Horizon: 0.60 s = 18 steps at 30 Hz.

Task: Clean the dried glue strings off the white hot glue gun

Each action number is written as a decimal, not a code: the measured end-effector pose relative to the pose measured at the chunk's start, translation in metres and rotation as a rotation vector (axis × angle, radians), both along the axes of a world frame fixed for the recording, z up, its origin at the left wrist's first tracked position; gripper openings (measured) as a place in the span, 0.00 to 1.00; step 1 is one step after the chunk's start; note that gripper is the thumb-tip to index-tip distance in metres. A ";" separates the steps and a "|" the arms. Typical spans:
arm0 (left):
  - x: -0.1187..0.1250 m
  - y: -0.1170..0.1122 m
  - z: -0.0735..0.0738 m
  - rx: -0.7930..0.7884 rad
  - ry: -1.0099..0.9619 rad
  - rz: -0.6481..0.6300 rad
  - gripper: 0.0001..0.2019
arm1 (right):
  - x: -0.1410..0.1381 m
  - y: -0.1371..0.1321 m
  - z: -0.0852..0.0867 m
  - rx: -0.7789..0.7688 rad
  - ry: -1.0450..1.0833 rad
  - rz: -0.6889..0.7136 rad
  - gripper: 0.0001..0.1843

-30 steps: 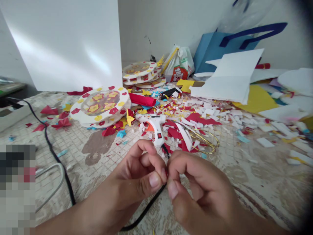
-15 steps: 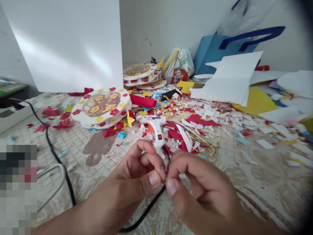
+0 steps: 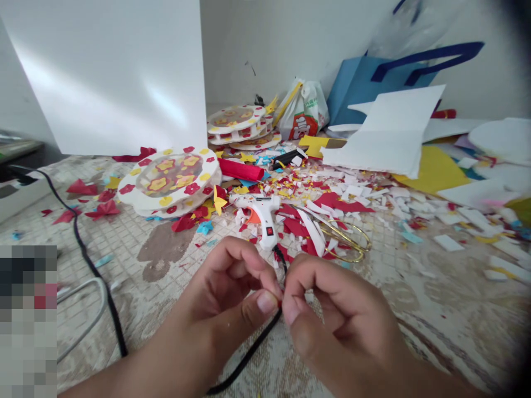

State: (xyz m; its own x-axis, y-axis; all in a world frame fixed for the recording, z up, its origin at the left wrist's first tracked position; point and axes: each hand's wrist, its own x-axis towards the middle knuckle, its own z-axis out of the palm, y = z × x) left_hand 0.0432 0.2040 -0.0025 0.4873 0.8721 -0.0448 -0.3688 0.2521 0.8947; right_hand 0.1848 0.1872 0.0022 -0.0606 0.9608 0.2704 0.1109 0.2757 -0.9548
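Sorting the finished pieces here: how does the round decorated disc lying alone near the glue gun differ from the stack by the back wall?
The single disc lies alone, tilted toward the camera; the stacked discs sit piled several high. The single disc looks larger, being nearer, and lies left of the glue gun, while the stacked discs stand beside the plastic bag. Both are white rounds with red and yellow paper flowers.

At frame centre I see a white hot-glue gun (image 3: 261, 213) lying among red and white paper scraps (image 3: 332, 202); gold-handled scissors (image 3: 350, 243) lie right of it, a blue paper bag (image 3: 360, 83) upper right.
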 end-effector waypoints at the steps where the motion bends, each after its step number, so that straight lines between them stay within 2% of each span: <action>1: 0.001 0.000 -0.002 -0.021 -0.006 0.003 0.08 | 0.000 0.000 -0.001 -0.042 0.017 0.002 0.07; 4: 0.002 -0.001 -0.008 -0.098 -0.066 -0.018 0.09 | 0.002 0.000 -0.005 -0.127 0.034 0.036 0.06; 8: -0.001 -0.001 -0.006 -0.120 -0.051 -0.020 0.08 | 0.004 0.001 -0.007 -0.076 0.003 0.017 0.06; 13: -0.002 0.001 0.004 -0.129 -0.060 -0.007 0.08 | 0.005 0.003 -0.005 0.165 -0.168 -0.051 0.06; 18: -0.001 0.001 0.003 -0.165 -0.114 0.011 0.09 | 0.006 0.005 -0.003 0.459 -0.264 -0.089 0.08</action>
